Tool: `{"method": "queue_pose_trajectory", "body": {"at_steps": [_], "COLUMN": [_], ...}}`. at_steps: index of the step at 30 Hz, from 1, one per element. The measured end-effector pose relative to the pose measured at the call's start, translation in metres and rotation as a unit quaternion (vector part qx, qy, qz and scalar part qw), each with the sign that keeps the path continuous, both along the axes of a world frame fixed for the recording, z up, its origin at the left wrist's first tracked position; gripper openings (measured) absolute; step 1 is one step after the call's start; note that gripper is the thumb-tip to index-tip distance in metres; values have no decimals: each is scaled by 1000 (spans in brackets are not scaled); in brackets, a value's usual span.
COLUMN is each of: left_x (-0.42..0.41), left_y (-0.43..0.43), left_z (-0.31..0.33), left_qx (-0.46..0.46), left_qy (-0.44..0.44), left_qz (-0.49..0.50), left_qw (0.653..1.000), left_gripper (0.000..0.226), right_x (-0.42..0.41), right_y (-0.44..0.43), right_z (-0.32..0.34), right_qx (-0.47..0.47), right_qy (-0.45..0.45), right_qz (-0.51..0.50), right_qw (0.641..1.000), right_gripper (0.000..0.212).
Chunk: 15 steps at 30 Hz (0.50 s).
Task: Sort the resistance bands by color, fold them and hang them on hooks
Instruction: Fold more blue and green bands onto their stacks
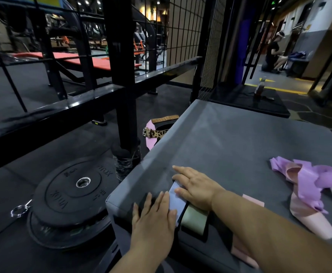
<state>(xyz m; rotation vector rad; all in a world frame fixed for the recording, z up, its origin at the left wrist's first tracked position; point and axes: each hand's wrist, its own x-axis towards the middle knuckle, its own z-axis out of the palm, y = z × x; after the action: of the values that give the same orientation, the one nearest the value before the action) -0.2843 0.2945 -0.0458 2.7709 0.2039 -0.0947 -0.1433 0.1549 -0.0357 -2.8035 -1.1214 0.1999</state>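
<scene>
**A:** What is the surface like?

**B:** A low, grey padded desk [240, 144] standing on a dark rubber floor [33, 95]. The room is a dim gym. A black steel rack [121, 75] stands just left of the desk, with a wire mesh panel [182, 26] behind it and an orange bench [78, 60] farther back.

**A:** Anything on the floor?

**B:** Stacked black weight plates [68, 194] lie beside the desk's near left corner. A leopard-print belt [157, 133] with pink lining rests against its left side. Past the far end sits a black box [240, 99] with a bottle [259, 87] on it. A person [273, 54] kneels well off at the right.

**A:** And the bands?

**B:** A folded blue band [176, 201] lies at the near left corner of the desk, on top of a black band [185, 211]. A folded green band [194, 219] lies just to its right. A pink band [253, 200] shows on either side of the right forearm. A loose heap of purple and pink bands [309, 180] lies well apart, toward the right edge.

**A:** What are the hands doing?

**B:** Both lie flat, palm down, gripping nothing. The left hand [151, 219] has its fingers [164, 200] straight and together, resting on the near left edge of the blue band and on the black one. The right hand [194, 186] presses its palm on the far end of the blue band. Its fingers [180, 170] are straight and spread, pointing left across the desk.
</scene>
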Motion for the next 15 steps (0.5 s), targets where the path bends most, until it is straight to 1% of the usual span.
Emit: {"method": "queue_pose_trajectory", "body": {"at_steps": [10,15], "left_x": [1,3], "left_y": [1,1], "left_z": [-2,-5], "left_qx": [-17,4], "left_qy": [-9,-3], "left_qz": [5,4], "left_qw": [1000,1000], "left_gripper": [55,56], "right_x": [4,4], "right_y": [3,4], "right_z": [1,-1], "right_qx": [11,24], "right_qy": [0,13], "right_qz": [3,-7], "right_qw": [1000,1000], "right_gripper": [50,48]}}
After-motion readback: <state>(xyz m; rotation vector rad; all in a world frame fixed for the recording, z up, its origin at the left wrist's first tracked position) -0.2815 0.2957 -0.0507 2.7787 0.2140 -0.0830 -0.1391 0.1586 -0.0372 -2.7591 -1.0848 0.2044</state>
